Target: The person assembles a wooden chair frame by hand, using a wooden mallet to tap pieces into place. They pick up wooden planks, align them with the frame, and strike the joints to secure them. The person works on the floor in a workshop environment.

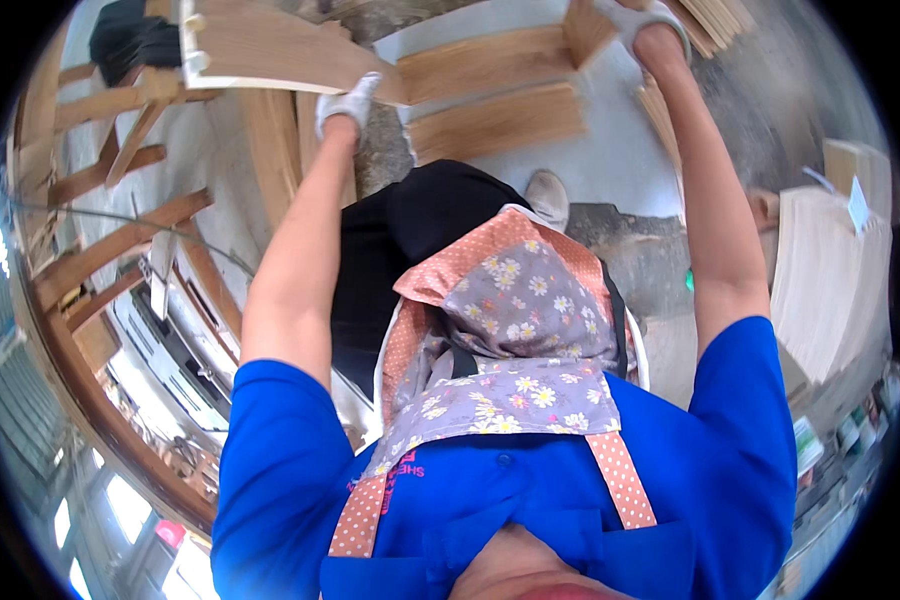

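My left hand (348,104), in a white glove, grips the near right corner of a large wood-grain board (270,45). Pale edging runs along the board's left and near sides. My right hand (650,18), also gloved, reaches to the top edge of the view, its fingers blurred and partly cut off. Close by it stands a short wooden piece (587,35), which it may be touching. Between my hands, a long plank (485,65) and a second plank (500,122) lie on a light grey sheet (550,175).
Wooden frames (120,260) crowd the left side, with a dark cloth (135,40) beyond them. To the right sits a stack of pale boards (830,280). More wooden strips (710,22) lie at the upper right. My shoe (547,197) is at the grey sheet's near edge.
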Available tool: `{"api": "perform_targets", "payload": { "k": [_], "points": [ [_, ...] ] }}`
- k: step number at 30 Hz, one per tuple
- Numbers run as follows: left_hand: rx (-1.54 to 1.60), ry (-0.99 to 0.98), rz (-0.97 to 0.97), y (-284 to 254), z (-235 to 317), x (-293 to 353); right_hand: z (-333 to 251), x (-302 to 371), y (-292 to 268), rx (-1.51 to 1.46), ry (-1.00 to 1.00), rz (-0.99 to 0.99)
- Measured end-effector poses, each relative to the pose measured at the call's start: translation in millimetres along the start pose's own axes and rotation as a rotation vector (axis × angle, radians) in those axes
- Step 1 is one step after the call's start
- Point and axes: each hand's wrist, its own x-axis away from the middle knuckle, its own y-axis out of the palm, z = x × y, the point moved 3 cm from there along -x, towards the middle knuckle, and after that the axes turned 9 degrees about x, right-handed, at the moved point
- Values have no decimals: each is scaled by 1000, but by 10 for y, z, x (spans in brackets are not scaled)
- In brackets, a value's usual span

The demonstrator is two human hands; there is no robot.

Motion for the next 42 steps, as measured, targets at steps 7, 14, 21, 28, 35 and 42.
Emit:
{"api": "perform_targets", "payload": {
  "k": [7,14,21,28,35,42],
  "points": [
    [332,-92,-62,-235,-140,-63,135,575,-187,-333,80,-40],
    [477,-373,-187,-383,-385,-171,2072,2651,447,-355,621,-343],
    [182,-856,-370,-505,-699,179,2878,5280,1080,73,1012,-862],
    [234,-294,-337,-135,705,627,2996,5713,2093,240,1185,-764],
    [-4,465,-381,554,2627,895,3200,5777,2253,-79,939,-569],
    [103,452,-56,1039,2915,171,2765,4848,1626,-481,1099,-643]
  ]
}}
